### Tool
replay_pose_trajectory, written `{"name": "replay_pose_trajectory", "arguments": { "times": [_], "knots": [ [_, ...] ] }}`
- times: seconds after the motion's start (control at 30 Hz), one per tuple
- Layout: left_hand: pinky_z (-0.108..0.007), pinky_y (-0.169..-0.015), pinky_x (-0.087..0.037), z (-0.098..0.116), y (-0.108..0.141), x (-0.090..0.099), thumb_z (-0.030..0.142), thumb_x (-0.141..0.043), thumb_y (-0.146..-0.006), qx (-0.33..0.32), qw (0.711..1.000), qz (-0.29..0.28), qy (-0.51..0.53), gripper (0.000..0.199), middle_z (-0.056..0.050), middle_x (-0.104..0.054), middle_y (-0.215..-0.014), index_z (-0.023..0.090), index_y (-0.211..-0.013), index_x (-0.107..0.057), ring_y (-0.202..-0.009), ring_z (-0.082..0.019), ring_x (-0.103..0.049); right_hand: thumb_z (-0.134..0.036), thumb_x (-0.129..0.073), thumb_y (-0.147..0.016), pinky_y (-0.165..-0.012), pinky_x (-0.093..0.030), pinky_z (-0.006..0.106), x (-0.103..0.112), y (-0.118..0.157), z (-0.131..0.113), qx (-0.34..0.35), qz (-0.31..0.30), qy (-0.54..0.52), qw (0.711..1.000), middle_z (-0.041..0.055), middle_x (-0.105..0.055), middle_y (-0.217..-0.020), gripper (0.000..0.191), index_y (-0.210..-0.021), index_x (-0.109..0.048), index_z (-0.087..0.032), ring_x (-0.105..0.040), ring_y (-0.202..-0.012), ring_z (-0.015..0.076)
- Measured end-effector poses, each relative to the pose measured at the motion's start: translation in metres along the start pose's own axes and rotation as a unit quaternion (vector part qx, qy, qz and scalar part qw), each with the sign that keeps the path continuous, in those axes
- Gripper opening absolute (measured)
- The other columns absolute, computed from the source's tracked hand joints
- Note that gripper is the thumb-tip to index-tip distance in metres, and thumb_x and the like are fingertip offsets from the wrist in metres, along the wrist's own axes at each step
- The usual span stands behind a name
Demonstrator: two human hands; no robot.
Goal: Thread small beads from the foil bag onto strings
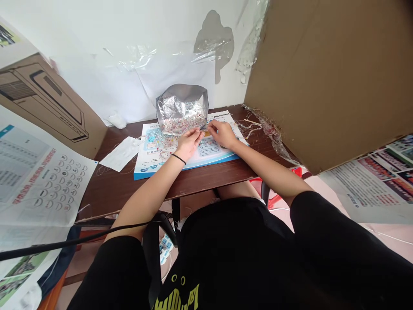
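My left hand, with a black band on its wrist, is pinched closed over a printed booklet. Close to its right, my right hand is also closed, thumb and fingertips together. What lies between the fingertips of either hand is too small to make out. Just behind the hands stands an open silvery bag with many small pinkish and red beads in its lower part. Loose beads are scattered on the booklet left of my left hand.
The dark brown desk has a white paper slip at left and tangled threads at right. A cardboard panel walls the right side, a printed cardboard box the left. A black cable crosses low at left.
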State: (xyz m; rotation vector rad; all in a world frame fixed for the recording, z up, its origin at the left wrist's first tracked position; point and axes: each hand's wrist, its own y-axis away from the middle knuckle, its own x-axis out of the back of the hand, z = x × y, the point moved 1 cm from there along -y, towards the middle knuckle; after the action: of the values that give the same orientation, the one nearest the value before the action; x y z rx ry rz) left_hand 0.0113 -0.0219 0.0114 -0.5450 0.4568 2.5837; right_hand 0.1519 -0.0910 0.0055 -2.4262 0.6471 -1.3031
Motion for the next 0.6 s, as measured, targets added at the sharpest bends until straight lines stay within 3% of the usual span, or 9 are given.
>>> {"name": "replay_pose_trajectory", "arguments": {
  "times": [0.17, 0.3, 0.6],
  "knots": [
    [-0.017, -0.074, -0.054, 0.002, -0.005, 0.003, 0.013, -0.055, -0.099, -0.010, 1.000, 0.023, -0.015, 0.026, 0.000, -0.064, -0.067, 0.016, -0.075, -0.065, -0.065, -0.005, -0.063, -0.028, -0.044, -0.098, -0.082, -0.044, 0.031, 0.001, 0.004, -0.011, 0.043, -0.015, -0.011, 0.999, 0.0060, -0.071, -0.087, 0.023, -0.095, -0.065, -0.020, -0.062, -0.081, 0.0203],
    [-0.015, -0.054, -0.042, 0.001, -0.002, -0.001, 0.015, -0.051, -0.102, 0.000, 1.000, 0.016, -0.016, 0.033, 0.002, -0.055, -0.058, 0.015, -0.070, -0.063, -0.052, -0.003, -0.050, -0.028, -0.043, -0.098, -0.081, -0.043, 0.032, -0.001, 0.004, -0.012, 0.042, -0.012, -0.002, 0.999, 0.0054, -0.070, -0.085, 0.024, -0.095, -0.065, -0.020, -0.060, -0.080, 0.0202],
    [-0.010, -0.054, -0.040, 0.012, 0.003, -0.002, 0.013, -0.049, -0.102, 0.068, 0.998, -0.011, -0.001, 0.035, 0.001, -0.056, -0.058, 0.011, -0.070, -0.062, -0.052, -0.001, -0.050, -0.026, -0.049, -0.095, -0.070, -0.040, 0.029, -0.010, 0.000, 0.006, 0.090, 0.018, -0.042, 0.995, 0.0012, -0.064, -0.075, 0.016, -0.088, -0.062, -0.021, -0.054, -0.067, 0.0158]
  ]
}}
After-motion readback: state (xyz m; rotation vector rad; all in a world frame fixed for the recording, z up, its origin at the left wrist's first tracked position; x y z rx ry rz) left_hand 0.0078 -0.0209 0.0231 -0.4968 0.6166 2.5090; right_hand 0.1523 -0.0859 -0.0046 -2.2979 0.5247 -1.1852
